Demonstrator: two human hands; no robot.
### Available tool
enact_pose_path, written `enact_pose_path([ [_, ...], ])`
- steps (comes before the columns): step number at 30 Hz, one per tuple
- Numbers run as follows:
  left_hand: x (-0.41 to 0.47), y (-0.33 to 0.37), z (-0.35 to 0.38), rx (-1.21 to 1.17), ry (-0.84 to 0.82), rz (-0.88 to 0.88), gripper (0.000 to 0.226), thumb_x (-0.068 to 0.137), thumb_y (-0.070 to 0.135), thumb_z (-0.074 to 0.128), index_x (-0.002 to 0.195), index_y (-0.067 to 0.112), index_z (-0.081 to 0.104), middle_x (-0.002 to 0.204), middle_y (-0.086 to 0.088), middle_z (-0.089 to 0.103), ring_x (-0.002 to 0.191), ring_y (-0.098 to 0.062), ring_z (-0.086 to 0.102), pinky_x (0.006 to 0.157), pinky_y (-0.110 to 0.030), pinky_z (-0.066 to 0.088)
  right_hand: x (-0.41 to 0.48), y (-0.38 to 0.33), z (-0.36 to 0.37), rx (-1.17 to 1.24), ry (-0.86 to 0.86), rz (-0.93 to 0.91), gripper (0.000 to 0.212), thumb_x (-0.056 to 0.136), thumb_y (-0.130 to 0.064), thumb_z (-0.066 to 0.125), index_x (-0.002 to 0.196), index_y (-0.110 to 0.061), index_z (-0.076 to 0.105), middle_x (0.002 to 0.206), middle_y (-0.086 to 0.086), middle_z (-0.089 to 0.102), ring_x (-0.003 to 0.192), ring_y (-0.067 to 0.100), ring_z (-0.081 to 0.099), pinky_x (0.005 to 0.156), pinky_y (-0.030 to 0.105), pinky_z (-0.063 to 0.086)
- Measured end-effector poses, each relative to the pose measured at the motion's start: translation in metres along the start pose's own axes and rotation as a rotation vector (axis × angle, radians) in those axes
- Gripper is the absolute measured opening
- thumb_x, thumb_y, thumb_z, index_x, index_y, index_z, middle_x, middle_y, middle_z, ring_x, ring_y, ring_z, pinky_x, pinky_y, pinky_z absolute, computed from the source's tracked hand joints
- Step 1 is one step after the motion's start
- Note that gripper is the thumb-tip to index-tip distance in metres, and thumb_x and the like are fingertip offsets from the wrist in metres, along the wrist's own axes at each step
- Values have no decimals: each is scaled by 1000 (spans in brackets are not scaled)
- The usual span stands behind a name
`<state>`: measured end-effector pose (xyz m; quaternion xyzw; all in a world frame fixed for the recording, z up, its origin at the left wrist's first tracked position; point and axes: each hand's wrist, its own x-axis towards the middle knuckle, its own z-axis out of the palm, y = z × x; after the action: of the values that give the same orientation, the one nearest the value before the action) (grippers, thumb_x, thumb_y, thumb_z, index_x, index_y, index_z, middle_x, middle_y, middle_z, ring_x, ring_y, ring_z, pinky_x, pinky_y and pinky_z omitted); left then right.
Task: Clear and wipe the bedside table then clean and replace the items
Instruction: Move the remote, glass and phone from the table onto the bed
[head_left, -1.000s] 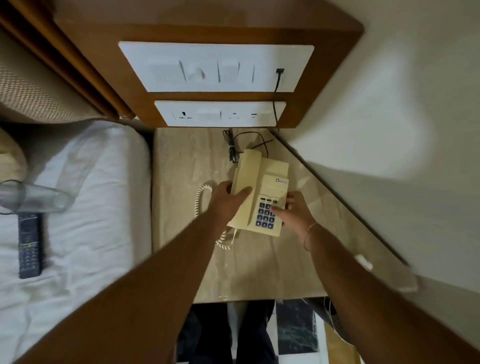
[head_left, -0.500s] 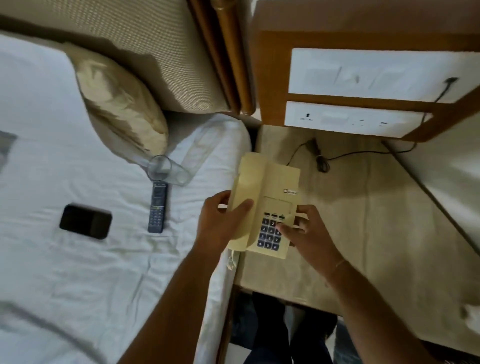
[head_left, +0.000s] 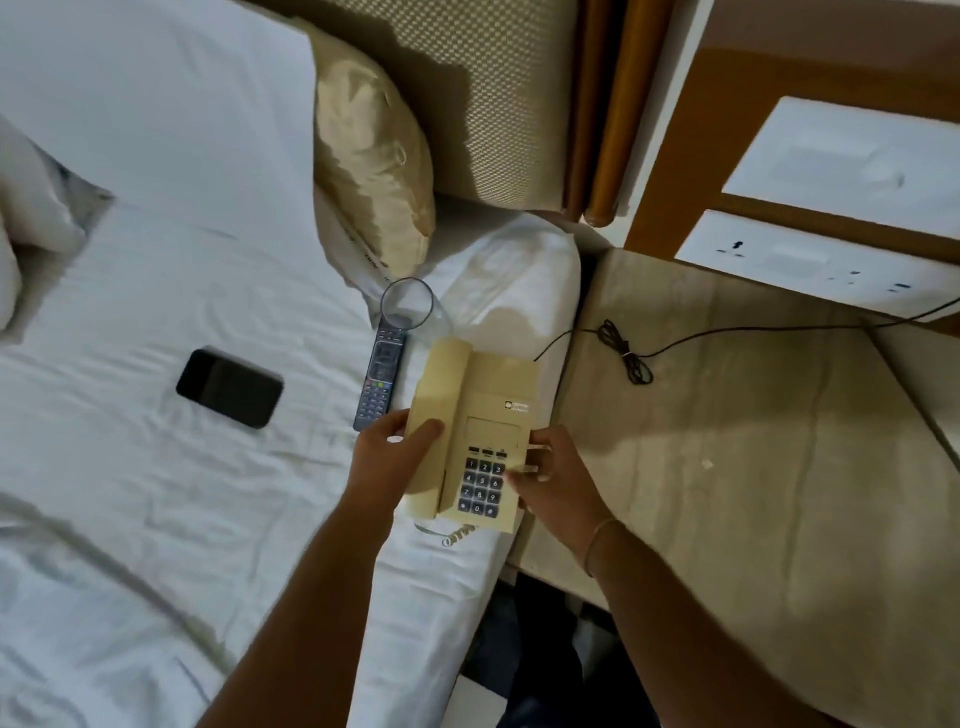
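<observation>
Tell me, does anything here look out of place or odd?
Yes. A drinking glass, a remote and a dark phone lie on the bed sheet, the glass tipped on its side. Both hands, left and right, hold the corded telephone over the bed's edge, its cord trailing across the bedside table.

White bed (head_left: 156, 519), phone (head_left: 229, 387), remote (head_left: 379, 382), glass (head_left: 410, 309); bedside table (head_left: 779, 493), cord (head_left: 628, 358)

Dim warm indoor light, soft shadows, slight motion blur, wide-angle edge distortion
</observation>
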<state>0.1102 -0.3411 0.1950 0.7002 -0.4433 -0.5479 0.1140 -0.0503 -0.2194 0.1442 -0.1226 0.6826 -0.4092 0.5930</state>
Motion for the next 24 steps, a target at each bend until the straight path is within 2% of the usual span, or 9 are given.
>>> enact_pose_path([
  [3,8,-10,-10,-32,10,-26,25,97,21,75,121,15,77,117,-10,77,100,-26,74,84,-39,63,5,3,13,-43,-3,4,37,92,4,71,111,-24,55,114,0,76,103,15,74,83,36,65],
  [7,18,-18,-20,-67,25,-51,29,97,20,73,125,14,78,115,-10,78,104,-31,74,86,-41,63,12,5,28,-80,14,-4,38,90,7,71,112,-20,57,108,-4,72,95,13,74,70,32,66],
  [10,25,-20,-26,-68,30,-57,29,96,23,72,125,16,77,112,-7,78,101,-27,74,74,-35,59,15,3,39,-130,35,-14,36,90,5,69,111,-22,57,106,-5,71,99,17,74,77,45,68],
  [12,29,-19,-30,-67,36,-53,21,96,24,72,116,22,78,108,-3,78,98,-24,73,71,-33,57,18,1,45,-145,51,-25,36,89,5,70,110,-23,58,108,-3,72,101,19,74,79,49,67],
  [14,34,-19,-33,-55,42,-49,10,96,25,72,105,26,77,105,-2,78,97,-23,72,70,-33,57,20,0,50,-151,68,-37,35,88,5,71,109,-21,60,109,-3,73,103,19,73,84,45,66],
  [17,38,-17,-38,-49,47,-31,9,97,26,71,102,29,77,104,0,78,96,-22,72,68,-32,56,22,0,59,-161,87,-64,32,88,5,71,110,-17,62,109,-1,75,104,16,72,91,32,63],
  [21,40,-18,-41,-64,67,25,12,97,25,69,99,34,77,102,4,78,92,-17,72,68,-30,56,21,5,67,-136,101,-85,31,88,7,70,110,-14,65,108,2,76,101,15,72,95,34,62],
  [24,40,-21,-40,-51,62,52,14,98,24,68,100,34,77,103,5,77,93,-16,71,69,-31,55,19,10,66,-111,96,-94,31,91,3,69,113,-17,65,107,1,77,98,14,73,92,35,63],
])
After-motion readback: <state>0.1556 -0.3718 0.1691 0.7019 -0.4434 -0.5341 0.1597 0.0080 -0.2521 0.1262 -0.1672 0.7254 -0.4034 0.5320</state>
